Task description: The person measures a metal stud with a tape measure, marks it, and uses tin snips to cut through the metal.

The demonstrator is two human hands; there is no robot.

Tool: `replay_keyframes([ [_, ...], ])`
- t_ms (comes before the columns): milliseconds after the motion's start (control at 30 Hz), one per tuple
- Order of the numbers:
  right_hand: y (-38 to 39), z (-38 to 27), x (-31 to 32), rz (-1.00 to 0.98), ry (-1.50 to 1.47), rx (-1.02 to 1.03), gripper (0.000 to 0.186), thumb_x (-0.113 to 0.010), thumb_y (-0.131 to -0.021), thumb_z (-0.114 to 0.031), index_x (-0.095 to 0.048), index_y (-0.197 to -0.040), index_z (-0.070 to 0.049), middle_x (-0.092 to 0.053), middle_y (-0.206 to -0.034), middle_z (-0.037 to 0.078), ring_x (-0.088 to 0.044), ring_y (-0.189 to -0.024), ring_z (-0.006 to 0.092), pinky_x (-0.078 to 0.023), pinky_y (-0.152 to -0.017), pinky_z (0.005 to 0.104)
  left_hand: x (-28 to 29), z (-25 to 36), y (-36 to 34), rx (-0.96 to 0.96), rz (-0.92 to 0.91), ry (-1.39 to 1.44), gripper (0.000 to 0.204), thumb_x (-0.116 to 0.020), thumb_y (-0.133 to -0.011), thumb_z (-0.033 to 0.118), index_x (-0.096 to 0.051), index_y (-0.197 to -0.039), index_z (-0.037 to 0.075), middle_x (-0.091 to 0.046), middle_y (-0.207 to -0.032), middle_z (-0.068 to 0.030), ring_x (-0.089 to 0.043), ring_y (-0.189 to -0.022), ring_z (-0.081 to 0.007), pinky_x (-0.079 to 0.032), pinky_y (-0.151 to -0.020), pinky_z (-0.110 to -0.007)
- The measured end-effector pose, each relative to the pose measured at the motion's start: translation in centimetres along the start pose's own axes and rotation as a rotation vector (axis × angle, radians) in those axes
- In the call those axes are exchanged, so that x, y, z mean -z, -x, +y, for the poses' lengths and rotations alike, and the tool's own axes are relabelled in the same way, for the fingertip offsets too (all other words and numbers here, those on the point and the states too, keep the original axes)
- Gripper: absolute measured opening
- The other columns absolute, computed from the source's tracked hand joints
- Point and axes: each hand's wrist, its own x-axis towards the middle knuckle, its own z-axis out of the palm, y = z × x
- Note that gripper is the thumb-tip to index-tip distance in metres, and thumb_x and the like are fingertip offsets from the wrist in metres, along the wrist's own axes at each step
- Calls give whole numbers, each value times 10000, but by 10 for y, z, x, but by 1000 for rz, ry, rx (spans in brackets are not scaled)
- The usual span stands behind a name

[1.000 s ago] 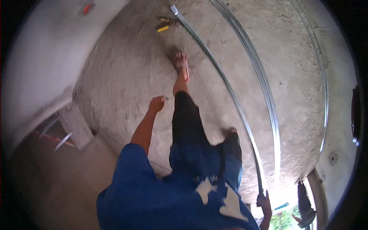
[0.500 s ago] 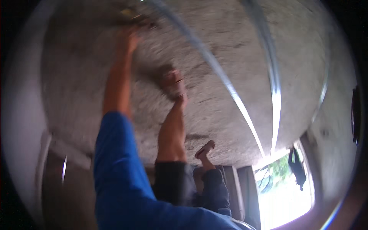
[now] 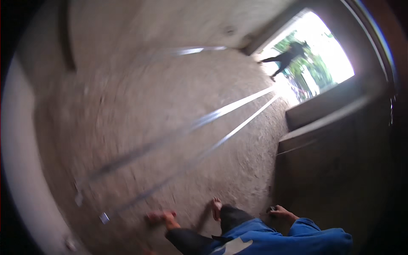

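At the lower right my right hand (image 3: 282, 211) is bent out beside my hip, at the end of a blue sleeve. Its fingers are closed round a small dark object (image 3: 271, 209), too small and dim to name. My left hand cannot be made out; only a blurred reddish patch shows at the bottom edge. Two long, shiny metal strips (image 3: 212, 114) lie side by side on the floor, running from near my feet toward the bright opening. The end of the nearer metal strip (image 3: 104, 218) lies left of my bare feet.
Rough grey-brown floor (image 3: 140, 110) spreads ahead, with another shiny strip (image 3: 191, 51) along the far wall. A dark-clothed person (image 3: 289, 55) is in the bright opening at upper right. A low ledge (image 3: 323, 119) runs along the right, and a pale wall (image 3: 21, 148) curves at the left.
My view has swung round, so the opening moved from lower right to upper right. The left arm reaching to the floor near something yellow has left view; my right hand has appeared.
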Motion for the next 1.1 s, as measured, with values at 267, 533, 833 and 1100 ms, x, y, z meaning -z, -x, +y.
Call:
replay_keyframes([
  [267,-77,187,-39,211,-640,147,767,-892,-690,-416,-593,-1251,14,-718,-1029,137,-700,-905,227,-574,-801,370,17,323,54,-509,-187,-756,569,-576,-1005,376,-487,-1424,1,-596,-1318,-255,-581,-1228,-394,-480,-998,-452],
  [533,-192,58,127,336,-741,322,1066,-893,-596,-515,-489,-1432,10,-596,-1352,226,-593,-1249,326,-470,-1060,412,-150,764,229,-1061,-144,-358,332,-628,-965,346,-777,-955,50,-738,-868,-145,-710,-840,-268,-531,-781,-394],
  [833,-282,-19,316,465,-754,741,1019,-930,-585,-413,-476,-1432,-75,-623,-1290,243,-631,-1200,366,-489,-1035,425,-490,929,381,-710,-903,-316,573,-563,-989,583,-745,-1038,42,-565,-729,31,-514,-564,-104,-461,-568,-271],
  [1100,-384,64,535,617,-932,225,991,-954,-578,-280,-472,-1394,9,-579,-1298,216,-601,-1196,340,-493,-1014,410,-769,1094,500,-874,-1187,-736,686,-671,-861,654,-767,-903,-24,-667,-737,-64,-622,-660,-184,-449,-583,-338],
])
